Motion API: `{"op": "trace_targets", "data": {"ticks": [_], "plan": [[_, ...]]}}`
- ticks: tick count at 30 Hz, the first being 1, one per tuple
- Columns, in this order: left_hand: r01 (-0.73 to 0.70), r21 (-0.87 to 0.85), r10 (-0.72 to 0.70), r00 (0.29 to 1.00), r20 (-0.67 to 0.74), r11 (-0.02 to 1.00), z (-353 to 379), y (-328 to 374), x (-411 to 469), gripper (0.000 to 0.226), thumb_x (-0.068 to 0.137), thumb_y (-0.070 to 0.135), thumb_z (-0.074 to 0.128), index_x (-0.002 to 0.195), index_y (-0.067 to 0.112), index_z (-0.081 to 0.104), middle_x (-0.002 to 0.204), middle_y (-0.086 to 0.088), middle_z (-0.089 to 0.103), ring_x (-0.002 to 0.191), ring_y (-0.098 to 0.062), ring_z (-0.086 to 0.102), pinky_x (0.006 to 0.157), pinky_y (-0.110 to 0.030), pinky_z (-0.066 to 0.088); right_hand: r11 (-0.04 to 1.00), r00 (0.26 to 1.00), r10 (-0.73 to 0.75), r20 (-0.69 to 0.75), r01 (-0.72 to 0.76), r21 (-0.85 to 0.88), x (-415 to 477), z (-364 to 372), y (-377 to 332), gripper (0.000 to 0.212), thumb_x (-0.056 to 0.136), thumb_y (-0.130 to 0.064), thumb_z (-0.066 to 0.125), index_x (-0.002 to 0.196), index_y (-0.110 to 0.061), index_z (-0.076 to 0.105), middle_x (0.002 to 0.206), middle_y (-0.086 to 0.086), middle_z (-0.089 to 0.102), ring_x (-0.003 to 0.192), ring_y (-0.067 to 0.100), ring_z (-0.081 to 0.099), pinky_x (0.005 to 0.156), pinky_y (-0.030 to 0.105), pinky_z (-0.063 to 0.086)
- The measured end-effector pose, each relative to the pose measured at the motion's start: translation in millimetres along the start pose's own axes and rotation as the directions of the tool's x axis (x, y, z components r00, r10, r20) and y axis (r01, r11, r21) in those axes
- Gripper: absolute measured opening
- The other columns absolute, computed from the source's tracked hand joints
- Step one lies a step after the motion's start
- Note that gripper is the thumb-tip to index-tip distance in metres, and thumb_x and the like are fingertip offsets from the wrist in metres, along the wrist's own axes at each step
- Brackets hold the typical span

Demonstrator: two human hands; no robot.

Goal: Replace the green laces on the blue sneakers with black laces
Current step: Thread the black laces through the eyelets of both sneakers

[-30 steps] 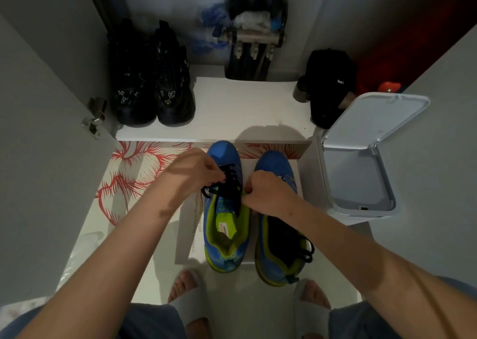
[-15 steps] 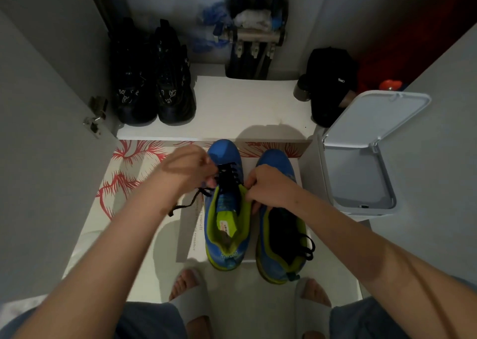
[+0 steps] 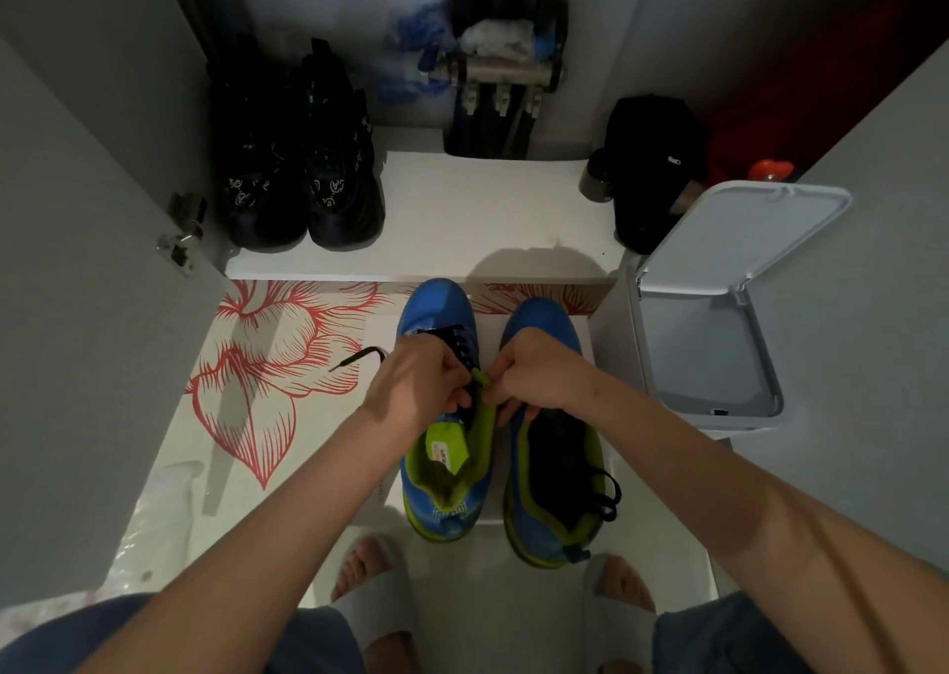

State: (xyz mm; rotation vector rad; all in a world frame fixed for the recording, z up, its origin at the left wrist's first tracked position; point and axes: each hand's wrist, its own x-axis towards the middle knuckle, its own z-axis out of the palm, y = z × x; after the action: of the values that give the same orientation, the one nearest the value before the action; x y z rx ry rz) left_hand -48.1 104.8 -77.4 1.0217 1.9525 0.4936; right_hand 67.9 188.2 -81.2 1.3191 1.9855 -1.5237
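The two blue sneakers stand side by side, toes pointing away, on a white sheet on the floor between the person's feet and a low white shelf (image 3: 462, 211). The left hand (image 3: 416, 386) hovers over the left sneaker (image 3: 436, 488), fingers curled round the black lace (image 3: 459, 345) threaded across its front; one loose end of that lace (tipped, lying flat) pokes out to the left over the red-flowered mat (image 3: 257, 365). The right hand (image 3: 534, 375) pinches the lime-green edge of the same shoe's opening between thumb and fingertips, its knuckles over the toe of the right sneaker (image 3: 554, 468), which also carries a black lace. A white bin (image 3: 708, 345) with its lid raised stands just right of the shoes, and black boots (image 3: 303, 170) sit on the shelf.
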Motion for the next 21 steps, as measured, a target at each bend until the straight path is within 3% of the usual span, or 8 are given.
{"op": "trace_targets", "data": {"ticks": [3, 7, 16, 19, 21], "plan": [[0.0, -0.028, 0.001, 1.0, 0.004, 1.0, 4, 0, 0, 0.026, 0.098, 0.014, 0.048, 0.096, -0.001, 0.069, 0.092, -0.013, 0.073, 0.047, -0.002, 0.049, 0.043, -0.004, 0.037, 1.0, 1.0, -0.003, -0.008, 0.003, 0.013, 0, 0, 1, 0.022, 0.085, -0.003, 0.062, 0.102, 0.011, 0.064, 0.091, 0.023, 0.07, 0.059, 0.017, 0.064, 0.041, 0.014, 0.046], [-0.006, 0.01, 0.007, 0.998, -0.054, 1.0, 11, -1, 0, 0.026, 0.098, 0.014, 0.046, 0.097, 0.001, 0.069, 0.092, -0.011, 0.073, 0.051, -0.005, 0.048, 0.045, -0.006, 0.037, 0.999, 1.0, 0.001, -0.016, 0.0, 0.04, 0, 1, 3, 0.021, 0.084, -0.004, 0.065, 0.1, 0.008, 0.065, 0.066, 0.007, 0.065, 0.053, 0.012, 0.063, 0.039, 0.013, 0.042], [0.0, 0.167, 0.019, 0.993, -0.118, 0.986, 17, -3, -7, 0.03, 0.098, 0.015, 0.044, 0.092, 0.005, 0.072, 0.089, -0.008, 0.074, 0.072, -0.018, 0.062, 0.075, -0.027, 0.05, 0.998, 0.999, -0.017, -0.049, 0.02, 0.062, -1, 4, 5, 0.019, 0.082, -0.007, 0.067, 0.097, 0.005, 0.067, 0.069, 0.006, 0.067, 0.059, 0.015, 0.066, 0.046, 0.016, 0.046], [-0.015, 0.228, 0.05, 0.988, -0.148, 0.974, 23, -1, -7, 0.029, 0.097, 0.011, 0.044, 0.09, 0.005, 0.072, 0.09, -0.008, 0.073, 0.078, -0.019, 0.063, 0.075, -0.027, 0.047, 0.997, 0.998, -0.029, -0.058, 0.033, 0.067, -2, 3, 7, 0.02, 0.081, -0.007, 0.067, 0.096, 0.006, 0.067, 0.071, 0.008, 0.067, 0.062, 0.018, 0.067, 0.046, 0.016, 0.047], [-0.037, 0.286, 0.084, 0.985, -0.153, 0.957, 26, -2, -9, 0.028, 0.098, 0.009, 0.042, 0.096, 0.007, 0.07, 0.094, -0.005, 0.071, 0.08, -0.013, 0.059, 0.068, -0.019, 0.039, 0.993, 0.999, -0.034, -0.029, 0.037, 0.109, -3, -1, 9, 0.017, 0.085, -0.01, 0.063, 0.095, 0.003, 0.067, 0.075, 0.009, 0.069, 0.062, 0.016, 0.067, 0.043, 0.014, 0.044]]}}
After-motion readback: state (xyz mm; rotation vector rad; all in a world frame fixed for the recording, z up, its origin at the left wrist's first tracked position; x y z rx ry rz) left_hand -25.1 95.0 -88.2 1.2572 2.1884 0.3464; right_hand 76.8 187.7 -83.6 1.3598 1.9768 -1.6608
